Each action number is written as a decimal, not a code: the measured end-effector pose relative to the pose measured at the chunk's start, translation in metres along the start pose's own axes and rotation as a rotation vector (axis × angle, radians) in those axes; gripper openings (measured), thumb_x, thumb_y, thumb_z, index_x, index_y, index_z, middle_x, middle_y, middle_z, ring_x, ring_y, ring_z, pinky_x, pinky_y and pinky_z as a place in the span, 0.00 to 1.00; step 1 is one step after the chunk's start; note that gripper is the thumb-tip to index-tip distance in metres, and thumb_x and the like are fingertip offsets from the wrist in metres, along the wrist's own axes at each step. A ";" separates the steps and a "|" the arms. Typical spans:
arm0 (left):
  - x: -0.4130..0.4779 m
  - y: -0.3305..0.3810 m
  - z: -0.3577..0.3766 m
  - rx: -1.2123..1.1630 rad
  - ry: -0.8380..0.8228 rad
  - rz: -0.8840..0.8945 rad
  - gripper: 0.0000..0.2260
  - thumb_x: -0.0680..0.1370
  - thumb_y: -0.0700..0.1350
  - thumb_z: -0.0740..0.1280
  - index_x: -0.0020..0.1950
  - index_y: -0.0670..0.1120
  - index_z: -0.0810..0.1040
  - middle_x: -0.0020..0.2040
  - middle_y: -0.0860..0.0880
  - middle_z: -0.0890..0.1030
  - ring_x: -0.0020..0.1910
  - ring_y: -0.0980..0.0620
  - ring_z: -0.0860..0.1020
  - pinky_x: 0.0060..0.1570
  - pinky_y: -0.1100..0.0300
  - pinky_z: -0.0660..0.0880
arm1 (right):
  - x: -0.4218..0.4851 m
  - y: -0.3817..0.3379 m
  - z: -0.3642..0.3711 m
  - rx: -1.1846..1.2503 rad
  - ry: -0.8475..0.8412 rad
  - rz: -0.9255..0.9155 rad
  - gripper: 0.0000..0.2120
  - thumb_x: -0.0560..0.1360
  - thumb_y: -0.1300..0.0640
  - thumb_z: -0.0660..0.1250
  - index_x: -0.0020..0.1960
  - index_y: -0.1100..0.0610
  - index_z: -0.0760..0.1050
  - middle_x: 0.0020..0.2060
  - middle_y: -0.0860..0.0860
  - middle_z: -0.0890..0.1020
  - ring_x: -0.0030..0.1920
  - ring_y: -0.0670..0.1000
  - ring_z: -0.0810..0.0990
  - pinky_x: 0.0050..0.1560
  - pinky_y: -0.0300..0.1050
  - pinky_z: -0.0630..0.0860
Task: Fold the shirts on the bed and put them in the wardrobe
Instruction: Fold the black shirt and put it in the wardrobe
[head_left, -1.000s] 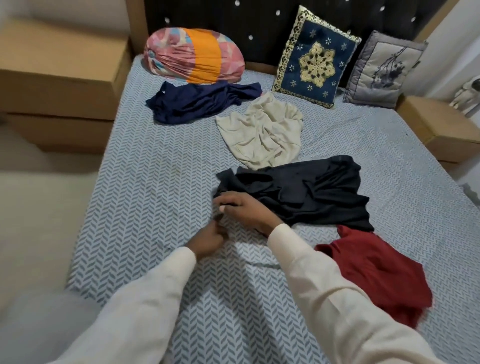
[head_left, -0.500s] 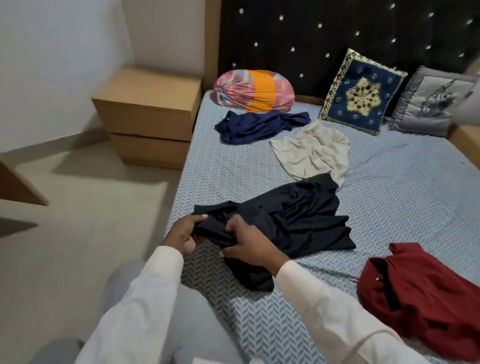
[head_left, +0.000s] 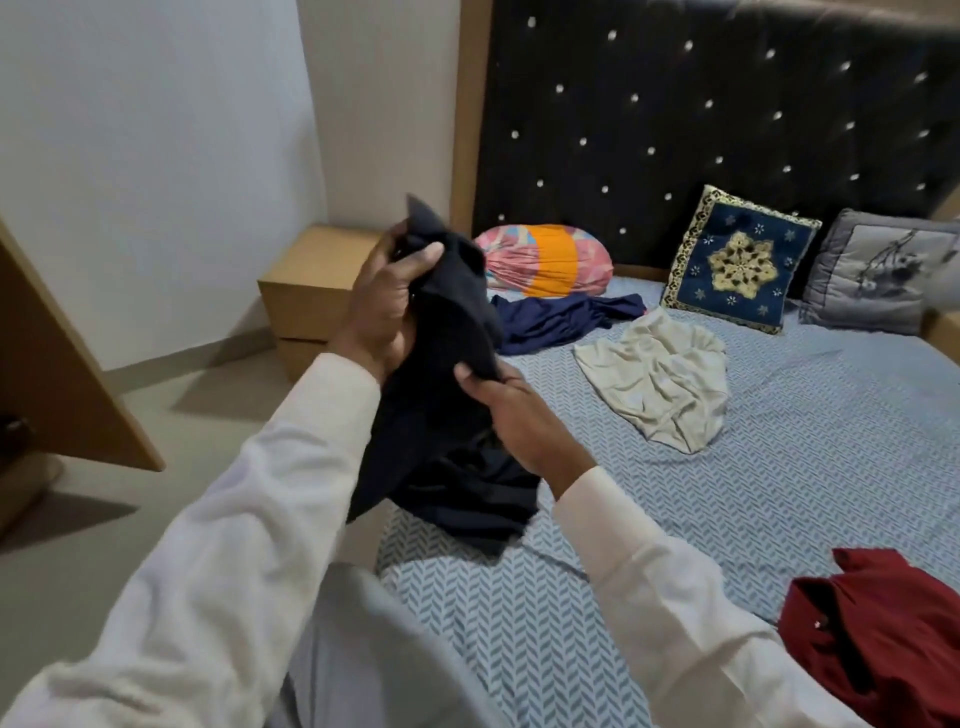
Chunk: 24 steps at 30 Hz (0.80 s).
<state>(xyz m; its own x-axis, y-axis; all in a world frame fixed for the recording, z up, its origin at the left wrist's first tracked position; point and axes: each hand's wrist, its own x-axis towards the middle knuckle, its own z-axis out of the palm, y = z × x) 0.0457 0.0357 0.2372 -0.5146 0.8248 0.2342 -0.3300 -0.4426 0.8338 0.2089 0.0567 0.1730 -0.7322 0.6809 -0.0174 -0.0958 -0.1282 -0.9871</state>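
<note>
I hold a dark navy, almost black shirt (head_left: 447, 415) up in the air over the bed's left edge. My left hand (head_left: 384, 306) grips its top part, and my right hand (head_left: 519, 421) pinches its edge lower down; the shirt's bottom hangs onto the bed (head_left: 779, 493). Three more shirts lie crumpled on the blue patterned sheet: a blue one (head_left: 561, 319) near the headboard, a cream one (head_left: 660, 379) in the middle, and a red one (head_left: 883, 639) at the near right.
A rolled pink and orange bundle (head_left: 545, 257), a blue embroidered cushion (head_left: 737, 260) and a grey cushion (head_left: 878, 270) lean at the dark studded headboard. A wooden bedside cabinet (head_left: 311, 291) stands left of the bed. A wooden panel (head_left: 67, 374) juts in at far left.
Both hands took hold of the dark shirt and lifted it off the bed to chest height. The view has swung left and upward.
</note>
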 end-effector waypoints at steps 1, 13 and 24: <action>0.009 0.002 0.018 0.006 -0.051 -0.010 0.15 0.77 0.36 0.67 0.64 0.40 0.74 0.55 0.39 0.79 0.54 0.43 0.79 0.61 0.49 0.74 | 0.002 -0.009 -0.007 0.072 0.031 -0.042 0.09 0.81 0.62 0.64 0.59 0.56 0.78 0.48 0.50 0.86 0.51 0.49 0.85 0.54 0.43 0.80; -0.022 -0.173 0.005 1.185 -0.459 -0.402 0.34 0.78 0.53 0.69 0.80 0.52 0.57 0.68 0.44 0.76 0.68 0.46 0.74 0.62 0.58 0.70 | -0.060 0.080 -0.239 0.195 0.832 0.234 0.21 0.79 0.57 0.64 0.70 0.61 0.72 0.60 0.59 0.81 0.51 0.54 0.82 0.48 0.47 0.80; -0.122 -0.257 -0.113 1.523 -0.567 -0.648 0.34 0.77 0.44 0.65 0.81 0.52 0.54 0.77 0.46 0.61 0.73 0.44 0.66 0.68 0.48 0.69 | -0.089 0.216 -0.195 -1.275 0.261 0.533 0.34 0.70 0.33 0.70 0.72 0.45 0.67 0.67 0.52 0.65 0.68 0.59 0.64 0.57 0.53 0.74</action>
<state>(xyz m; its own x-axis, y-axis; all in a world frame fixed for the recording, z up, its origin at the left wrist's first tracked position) 0.1043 0.0089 -0.0621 -0.1859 0.8767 -0.4437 0.7909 0.4015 0.4618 0.3849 0.1091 -0.0694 -0.3279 0.8889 -0.3198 0.9220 0.2272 -0.3135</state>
